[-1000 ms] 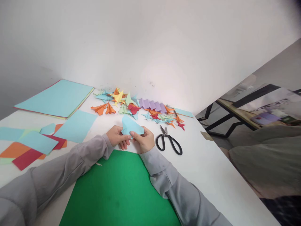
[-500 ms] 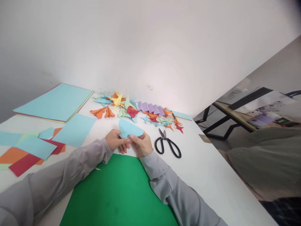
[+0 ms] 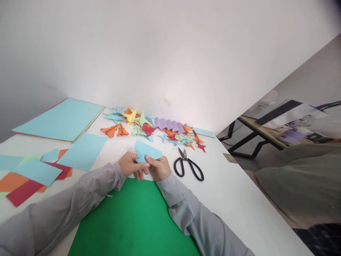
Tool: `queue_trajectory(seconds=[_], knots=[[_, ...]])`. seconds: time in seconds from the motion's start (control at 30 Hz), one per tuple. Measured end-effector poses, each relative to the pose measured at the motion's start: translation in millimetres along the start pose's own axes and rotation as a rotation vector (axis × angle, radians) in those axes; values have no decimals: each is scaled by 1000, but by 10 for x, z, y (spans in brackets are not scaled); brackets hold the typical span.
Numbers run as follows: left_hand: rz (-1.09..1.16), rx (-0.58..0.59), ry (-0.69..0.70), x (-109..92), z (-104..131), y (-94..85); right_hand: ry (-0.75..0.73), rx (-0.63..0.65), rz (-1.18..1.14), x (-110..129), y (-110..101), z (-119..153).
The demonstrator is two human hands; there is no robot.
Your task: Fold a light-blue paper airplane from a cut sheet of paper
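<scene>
A folded piece of light blue paper [image 3: 148,150] is held up between both hands, just past the far edge of a green sheet [image 3: 138,217]. My left hand [image 3: 132,165] pinches its lower left side, thumb on the near face. On the lower right, my right hand [image 3: 160,168] grips the same paper with its thumb pressed on the front; the other fingers are hidden behind it. Black-handled scissors [image 3: 188,164] lie partly open on the white table [image 3: 226,199], to the right of my right hand.
Beyond my hands lies a pile of small folded paper shapes [image 3: 131,116] and a pleated purple paper strip [image 3: 169,124]. At left are loose coloured rectangles [image 3: 39,170] and a stack of large sheets [image 3: 61,119]. A person's sleeve [image 3: 301,177] shows at right.
My left thumb has slid rightward along the paper toward the right thumb. The paper stays in both hands. The whole view has shifted slightly, with things a little lower.
</scene>
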State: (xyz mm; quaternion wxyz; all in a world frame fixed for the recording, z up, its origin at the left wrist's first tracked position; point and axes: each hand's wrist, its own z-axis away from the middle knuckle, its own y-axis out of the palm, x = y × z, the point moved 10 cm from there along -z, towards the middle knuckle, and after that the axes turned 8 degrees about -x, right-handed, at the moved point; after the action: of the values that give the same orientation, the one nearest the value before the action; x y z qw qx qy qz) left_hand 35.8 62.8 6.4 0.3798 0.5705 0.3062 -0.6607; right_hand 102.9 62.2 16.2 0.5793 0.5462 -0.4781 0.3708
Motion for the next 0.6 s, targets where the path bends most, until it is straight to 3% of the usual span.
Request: queue_trajectory(seconds=[0.27, 0.6], knots=[[136, -20, -86, 52, -24, -17, 96, -51, -161, -136, -119, -58], [201, -114, -108, 90, -53, -96, 31, -7, -4, -171, -131, -61]])
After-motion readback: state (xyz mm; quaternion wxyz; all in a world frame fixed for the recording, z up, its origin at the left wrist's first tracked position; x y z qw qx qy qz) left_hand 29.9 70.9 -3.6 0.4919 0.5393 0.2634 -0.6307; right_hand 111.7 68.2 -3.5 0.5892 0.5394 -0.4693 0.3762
